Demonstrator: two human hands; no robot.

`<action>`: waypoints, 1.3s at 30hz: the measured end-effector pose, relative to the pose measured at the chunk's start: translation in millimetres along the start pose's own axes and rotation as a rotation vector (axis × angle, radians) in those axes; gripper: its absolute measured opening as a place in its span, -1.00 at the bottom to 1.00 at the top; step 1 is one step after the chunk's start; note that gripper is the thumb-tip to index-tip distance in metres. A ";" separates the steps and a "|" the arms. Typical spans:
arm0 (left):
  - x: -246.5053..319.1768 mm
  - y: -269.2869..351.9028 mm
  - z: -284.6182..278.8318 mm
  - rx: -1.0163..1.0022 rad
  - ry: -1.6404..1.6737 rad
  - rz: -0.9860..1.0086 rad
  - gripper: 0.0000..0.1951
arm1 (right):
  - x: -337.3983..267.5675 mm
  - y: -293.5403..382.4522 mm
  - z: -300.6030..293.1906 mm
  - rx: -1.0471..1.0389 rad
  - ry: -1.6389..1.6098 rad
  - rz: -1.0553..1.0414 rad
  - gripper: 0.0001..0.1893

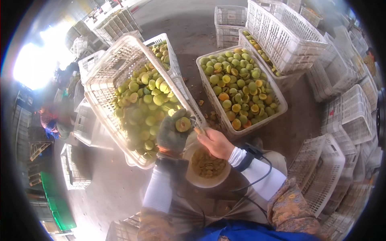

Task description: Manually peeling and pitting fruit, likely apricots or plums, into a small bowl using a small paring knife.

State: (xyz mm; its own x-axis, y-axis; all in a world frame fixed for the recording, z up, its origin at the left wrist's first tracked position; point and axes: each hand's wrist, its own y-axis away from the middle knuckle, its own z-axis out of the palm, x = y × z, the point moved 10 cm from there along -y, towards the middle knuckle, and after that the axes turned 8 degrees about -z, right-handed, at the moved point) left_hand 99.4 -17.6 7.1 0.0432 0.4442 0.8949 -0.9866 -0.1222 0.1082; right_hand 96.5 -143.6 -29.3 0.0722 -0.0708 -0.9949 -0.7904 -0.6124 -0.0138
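My left hand [171, 135], in a dark work glove, grips a green stone fruit [183, 124] with its cut face turned up. The bare right hand [216, 142] holds a small hand tool [197, 127] by its light handle, its metal end beside the fruit. Below both hands stands a white bucket [208, 183] with many brown pieces, probably fruit stones, inside. To the left, a tilted white plastic crate [104, 104] holds green fruit [147, 99] close to the gloved hand. Another white crate [279, 113], to the right, contains fruit, several of them cut into halves.
Stacked white crates [286, 36] rise at the far right, over a fruit-filled crate [279, 79]. More crates [319, 171] line the right side. A single crate [75, 168] sits on the floor at left. Farther left is a person [49, 122]. A cable [256, 182] runs by my right forearm.
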 end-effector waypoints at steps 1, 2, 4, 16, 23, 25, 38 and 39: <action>-5.8 -1.0 -0.3 -0.004 0.119 -0.061 -0.54 | -5.6 -3.2 -4.2 0.059 0.121 -0.086 -0.64; -11.3 -1.5 -0.7 0.000 0.239 -0.119 -0.55 | -6.7 -4.1 -6.3 0.095 0.163 -0.113 -0.64; -14.2 1.7 0.3 -0.070 0.281 -0.135 -0.55 | -11.9 -4.7 -6.9 0.141 0.234 -0.152 -0.65; -9.9 5.9 3.2 -0.027 0.114 -0.081 -0.53 | -28.0 -2.1 -2.7 0.154 0.418 -0.197 -0.68; -14.7 2.9 -4.4 0.039 -0.052 0.042 -0.46 | -24.2 3.4 7.5 0.135 0.394 -0.089 -0.72; -12.7 4.4 3.6 0.044 -0.100 0.060 -0.45 | -19.6 4.5 9.3 0.151 0.341 -0.070 -0.72; -17.7 3.2 10.0 0.052 -0.120 -0.022 -0.56 | -20.7 3.8 15.8 0.029 0.300 -0.074 -0.70; -17.4 4.2 10.7 0.058 -0.132 -0.033 -0.55 | -21.9 4.6 14.7 0.048 0.319 -0.126 -0.68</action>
State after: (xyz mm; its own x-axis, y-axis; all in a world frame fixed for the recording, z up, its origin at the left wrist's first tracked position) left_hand 96.2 -35.4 -3.3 0.0993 0.3291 0.9391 -0.9737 -0.1625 0.1599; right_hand 82.3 -133.3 -9.0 0.3515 -0.2443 -0.9038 -0.7906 -0.5945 -0.1467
